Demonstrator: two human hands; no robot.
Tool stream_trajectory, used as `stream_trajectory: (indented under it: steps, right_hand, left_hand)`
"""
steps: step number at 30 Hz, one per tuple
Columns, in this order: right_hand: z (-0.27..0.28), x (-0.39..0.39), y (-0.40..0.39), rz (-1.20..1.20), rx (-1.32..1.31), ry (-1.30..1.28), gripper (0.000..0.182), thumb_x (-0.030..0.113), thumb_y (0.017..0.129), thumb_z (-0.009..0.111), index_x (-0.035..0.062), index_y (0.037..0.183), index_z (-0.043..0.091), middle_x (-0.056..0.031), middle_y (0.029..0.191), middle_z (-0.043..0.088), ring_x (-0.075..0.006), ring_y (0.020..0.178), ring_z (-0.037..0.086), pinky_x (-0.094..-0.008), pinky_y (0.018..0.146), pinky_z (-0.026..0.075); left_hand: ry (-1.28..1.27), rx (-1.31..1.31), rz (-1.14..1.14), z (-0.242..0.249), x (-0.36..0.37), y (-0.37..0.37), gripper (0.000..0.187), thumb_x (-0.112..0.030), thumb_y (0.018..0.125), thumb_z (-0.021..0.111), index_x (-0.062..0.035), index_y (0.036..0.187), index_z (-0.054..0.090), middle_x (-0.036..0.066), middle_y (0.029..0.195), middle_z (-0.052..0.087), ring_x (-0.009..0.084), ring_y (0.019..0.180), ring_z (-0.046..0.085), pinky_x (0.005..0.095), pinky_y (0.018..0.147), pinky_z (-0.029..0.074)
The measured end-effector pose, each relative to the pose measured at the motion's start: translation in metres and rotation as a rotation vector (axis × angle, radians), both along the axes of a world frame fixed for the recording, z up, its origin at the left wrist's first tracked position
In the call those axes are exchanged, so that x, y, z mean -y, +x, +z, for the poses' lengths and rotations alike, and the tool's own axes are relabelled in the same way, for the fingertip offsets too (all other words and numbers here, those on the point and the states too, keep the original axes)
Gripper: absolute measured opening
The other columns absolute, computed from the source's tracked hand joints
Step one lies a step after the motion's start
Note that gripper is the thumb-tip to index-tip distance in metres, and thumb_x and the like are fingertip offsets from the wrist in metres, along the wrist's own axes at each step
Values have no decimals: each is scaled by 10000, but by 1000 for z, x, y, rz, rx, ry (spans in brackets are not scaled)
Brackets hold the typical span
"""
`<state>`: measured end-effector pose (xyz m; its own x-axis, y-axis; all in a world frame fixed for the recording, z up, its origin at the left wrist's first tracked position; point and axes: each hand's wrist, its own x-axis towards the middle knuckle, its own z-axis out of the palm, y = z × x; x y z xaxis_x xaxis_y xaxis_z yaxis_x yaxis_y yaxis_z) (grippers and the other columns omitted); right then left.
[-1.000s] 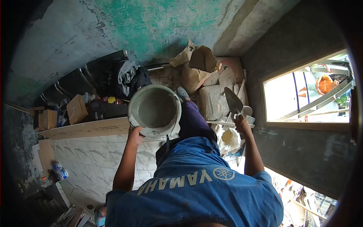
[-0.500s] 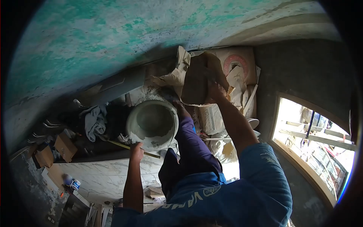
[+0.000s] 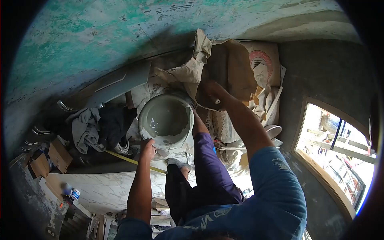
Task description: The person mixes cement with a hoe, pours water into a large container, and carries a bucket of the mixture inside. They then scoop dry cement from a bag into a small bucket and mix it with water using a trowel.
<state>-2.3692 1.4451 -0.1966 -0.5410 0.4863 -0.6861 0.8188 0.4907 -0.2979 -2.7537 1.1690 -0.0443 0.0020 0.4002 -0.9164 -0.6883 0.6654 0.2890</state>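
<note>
My left hand [image 3: 149, 148] is closed on the near rim of a grey bucket [image 3: 145, 124] smeared with plaster, which has wet grey material inside. Deep in the mouth of a torn brown paper sack [image 3: 242, 72], my right hand [image 3: 212, 91] is closed round something. Only a small pale end of that object shows below the fist, so its kind is hidden. Shadow covers the sack's inside. The sack's torn paper flap [image 3: 192, 68] folds out to the left, beyond the bucket.
Crumpled grey cloth [image 3: 86, 130] and dark clothing lie left of the bucket, near a yellow tape measure [image 3: 128, 159]. Cardboard boxes [image 3: 60, 155] sit further left. A painted wall [image 3: 100, 40] rises behind; a window opening [image 3: 336, 148] is at right.
My right hand has moved left and deeper into the sack, with a pale end now showing at the fist. My left hand stays on the bucket rim. The view has shifted slightly.
</note>
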Motion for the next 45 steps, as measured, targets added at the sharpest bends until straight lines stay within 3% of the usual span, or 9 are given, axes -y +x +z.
stream_trajectory:
  steps: [1,4,8,10,13,18,30,37,45]
  right_hand:
    - [-56,7,2,48,-72,44,217,176,682,625,44,847,676,-172,866,664,-351,803,641,-428,709,510]
    - [68,-13,-42,-31,-137,-148,288,190,704,598,58,950,666,-180,926,661,-331,839,647,-421,714,519]
    - [88,-11,-24,6,-211,-59,313,243,764,601,39,1000,627,-169,860,648,-319,744,644,-420,669,514]
    - [102,1,-13,-828,-353,-495,304,288,848,578,30,1009,578,-121,786,608,-258,649,618,-391,608,506]
    - [143,2,-5,-1134,-259,-669,246,256,898,546,26,985,559,-52,727,571,-126,597,563,-290,535,476]
    - [182,9,23,-1141,-329,-600,270,292,900,554,23,903,530,-52,695,563,-119,552,549,-287,506,464]
    - [338,20,56,-1078,-396,-549,226,239,906,530,22,965,547,-38,647,533,-109,499,519,-274,425,447]
    - [401,36,47,-1180,-465,-627,312,211,909,515,20,1156,501,-10,639,464,-107,495,480,-258,426,425]
    - [426,50,11,-1087,-434,-647,216,260,925,495,51,972,521,-3,633,463,-99,498,474,-262,426,409]
  left_hand:
    - [7,-36,7,-7,2,3,496,3,714,567,-112,1189,489,65,1115,545,243,1075,526,448,922,441]
    - [-23,-45,51,-55,27,-5,512,-4,713,561,-135,1202,486,42,1136,534,244,1089,515,483,911,425]
    - [-91,-22,116,-87,25,8,472,-51,740,568,-98,1203,483,70,1159,533,259,1078,510,489,900,412]
    - [-124,-16,73,-113,34,6,491,-75,717,597,-156,1192,497,27,1146,535,237,1048,510,482,835,401]
    - [-145,-50,62,-116,25,5,483,-98,716,610,-148,1184,501,29,1139,540,236,1020,525,445,821,398]
    - [-100,10,163,-52,-6,-1,462,-10,747,554,-62,1202,495,102,1193,537,263,1128,510,495,972,407]
    - [75,5,96,143,-60,-1,679,34,645,530,-111,1298,416,99,1236,505,313,1160,492,523,960,424]
    - [187,-6,172,137,-70,13,555,16,695,545,-115,1225,447,74,1148,535,261,1089,527,495,868,465]
    - [181,-50,174,142,-91,43,527,31,701,522,-116,1204,461,67,1126,548,254,997,576,519,769,504]
